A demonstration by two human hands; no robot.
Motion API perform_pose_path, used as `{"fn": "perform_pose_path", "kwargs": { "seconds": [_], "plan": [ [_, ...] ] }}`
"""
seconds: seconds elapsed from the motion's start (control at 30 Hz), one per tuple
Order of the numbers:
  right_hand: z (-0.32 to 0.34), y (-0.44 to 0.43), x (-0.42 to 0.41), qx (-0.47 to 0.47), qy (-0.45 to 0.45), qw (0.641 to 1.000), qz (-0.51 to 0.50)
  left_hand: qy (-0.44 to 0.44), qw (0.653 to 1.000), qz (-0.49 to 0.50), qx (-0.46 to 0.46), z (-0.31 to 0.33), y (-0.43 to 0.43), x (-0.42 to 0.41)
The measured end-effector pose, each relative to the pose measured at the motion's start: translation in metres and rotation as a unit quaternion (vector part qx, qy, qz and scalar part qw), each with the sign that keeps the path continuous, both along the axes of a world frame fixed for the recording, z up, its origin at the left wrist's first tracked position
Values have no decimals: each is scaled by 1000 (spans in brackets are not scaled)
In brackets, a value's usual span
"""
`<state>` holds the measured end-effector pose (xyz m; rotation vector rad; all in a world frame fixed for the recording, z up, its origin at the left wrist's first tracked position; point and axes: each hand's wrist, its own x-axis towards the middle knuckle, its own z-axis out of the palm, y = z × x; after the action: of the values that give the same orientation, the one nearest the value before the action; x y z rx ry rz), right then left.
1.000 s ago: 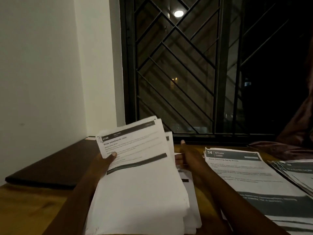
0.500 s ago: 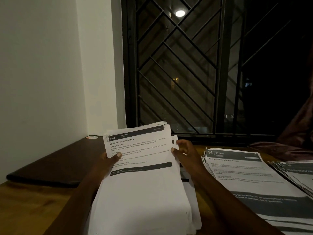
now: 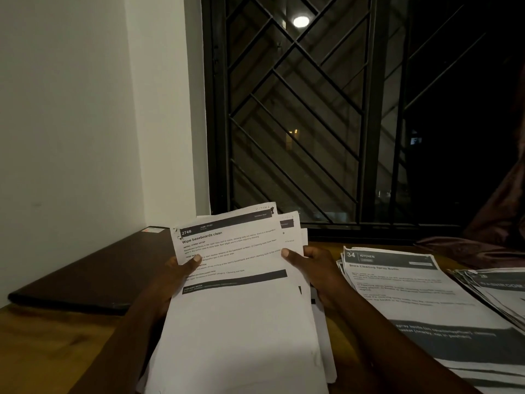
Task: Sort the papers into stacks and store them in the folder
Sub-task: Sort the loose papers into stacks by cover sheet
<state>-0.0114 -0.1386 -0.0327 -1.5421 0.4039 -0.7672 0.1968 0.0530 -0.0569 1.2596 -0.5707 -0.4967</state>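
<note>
- A bundle [image 3: 238, 322] of loose papers is held over the table [image 3: 42, 351], tilted up at its far end, with its long axis running away from the person.
- The left hand [image 3: 173, 273] grips the bundle's left edge, with the thumb laid on the top sheet [image 3: 230, 251]. The right hand [image 3: 319, 270] grips the right edge, thumb on the same sheet and fingers curled behind.
- The top sheet is headed "2748 Wipe baseboards clean". It is fanned slightly off the sheets beneath, whose corners show at its right.
- The relation that matters is that both sorted stacks lie to the right of the bundle. The kitchen stack [image 3: 397, 297] is just beside the right hand and the bathroom stack [image 3: 500, 288] is further right, so the right hand is judged the nearer for any placing.
- Both stacks lie flat, with their long axes roughly in line with the bundle's and slanting a little rightward toward the person.
- A dark flat rectangle, taken to be the folder [image 3: 93, 274], lies closed to the left, nearer the left hand. Whether it really is a folder cannot be told.
- The paper is thin, white and matt, printed with dark header bands, and its edges are ragged and uneven in every pile, so sheets are likely to slip and flex.
- The table is smooth brown wood, and the folder is matt with rounded corners.
</note>
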Motion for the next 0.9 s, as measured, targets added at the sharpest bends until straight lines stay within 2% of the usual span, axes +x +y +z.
{"fn": "perform_pose_path", "kwargs": {
  "seconds": [0.17,0.37,0.5,0.6,0.77,0.9],
  "plan": [
    [-1,-3,1,-7,-7,1000,-2,-2,1000,7,5,-1,1,2],
    [1,-2,0,-12,-5,999,29,3,999,-29,-18,6,1,-8],
    [5,-13,2,-25,9,1000,-9,20,999,-19,-45,8,11,-4],
    [2,-22,0,-16,-1,999,-33,28,999,8,-29,6,14,4],
    [-2,-29,-6,-54,12,996,-71,18,999,43,-27,8,17,1],
    [-9,-34,-5,-86,57,987,-124,27,994,88,-64,10,28,6]
  ]
}}
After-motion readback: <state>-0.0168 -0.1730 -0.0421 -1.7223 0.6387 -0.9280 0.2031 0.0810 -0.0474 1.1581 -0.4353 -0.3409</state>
